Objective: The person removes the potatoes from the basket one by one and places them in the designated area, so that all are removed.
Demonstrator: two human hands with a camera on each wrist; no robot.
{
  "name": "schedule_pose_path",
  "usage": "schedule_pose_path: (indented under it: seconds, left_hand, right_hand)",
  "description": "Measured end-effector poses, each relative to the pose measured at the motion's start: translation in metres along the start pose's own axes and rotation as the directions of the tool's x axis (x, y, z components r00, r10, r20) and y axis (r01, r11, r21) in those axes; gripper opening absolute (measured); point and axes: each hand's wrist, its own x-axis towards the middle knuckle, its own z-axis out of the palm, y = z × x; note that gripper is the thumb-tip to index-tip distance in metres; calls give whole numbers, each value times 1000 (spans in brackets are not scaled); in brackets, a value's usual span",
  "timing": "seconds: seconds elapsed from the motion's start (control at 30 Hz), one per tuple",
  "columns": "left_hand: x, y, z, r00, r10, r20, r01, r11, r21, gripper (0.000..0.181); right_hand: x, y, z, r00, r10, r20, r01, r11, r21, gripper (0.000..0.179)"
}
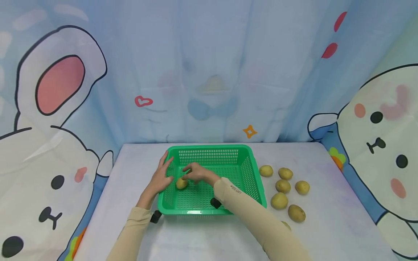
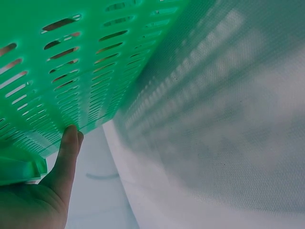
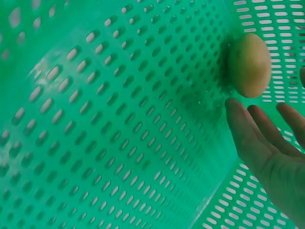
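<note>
A green plastic basket (image 1: 186,211) with slotted walls stands on the table. Inside it, near the left wall, lies one potato (image 1: 181,183), seen up close as a yellow-brown oval (image 3: 250,66) in the right wrist view. My right hand (image 1: 197,172) reaches into the basket beside this potato. Its fingers are spread and loosely bent, and the right wrist view shows the fingertips just apart from the potato. At the basket's left side, my left hand (image 1: 159,178) holds the rim, the thumb over the edge and fingers (image 2: 69,143) along the outer wall.
Right of the basket, several potatoes (image 1: 283,186) lie loose on the white tabletop (image 1: 330,217). Another potato (image 1: 286,225) is partly hidden by the right sleeve (image 1: 258,217). A cartoon-printed curtain (image 1: 212,72) hangs behind the table and down both sides.
</note>
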Motion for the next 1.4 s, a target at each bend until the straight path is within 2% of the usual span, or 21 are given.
schedule_pose_path:
  seconds: [0.2, 0.3, 0.43, 0.7, 0.8, 0.9, 1.1, 1.4]
  left_hand:
    - [0, -1, 0, 1000, -14, 2, 14, 1000, -15, 81]
    - [0, 0, 0, 1000, -16, 0, 16, 1000, -25, 81]
    - [1, 0, 0, 1000, -17, 2, 17, 1000, -19, 82]
    - [0, 2, 0, 1000, -19, 6, 19, 1000, -9, 82]
    - [0, 2, -1, 1000, -25, 10, 25, 1000, -10, 81]
    - [0, 0, -1, 1000, -28, 11, 28, 1000, -6, 81]
    - [0, -1, 0, 999, -35, 3, 35, 999, -7, 83]
    - [-1, 0, 1, 1000, -17, -11, 17, 1000, 11, 83]
  right_hand:
    - [15, 6, 9, 999, 43, 16, -42, 999, -15, 44]
    - [19, 9, 12, 999, 50, 8, -50, 999, 18, 40]
    - [18, 6, 15, 998, 59, -23, -58, 997, 56, 34]
    - [15, 3, 11, 999, 33, -17, -33, 999, -13, 33]
    - [12, 1, 5, 1000, 22, -23, -22, 1000, 5, 32]
    - [5, 0, -3, 1000, -8, -27, 10, 999, 45, 32]
    - [-23, 2, -21, 994, -102, -42, 105, 990, 89, 31]
    - [-76, 14, -56, 987, -120, -108, 136, 978, 158, 28]
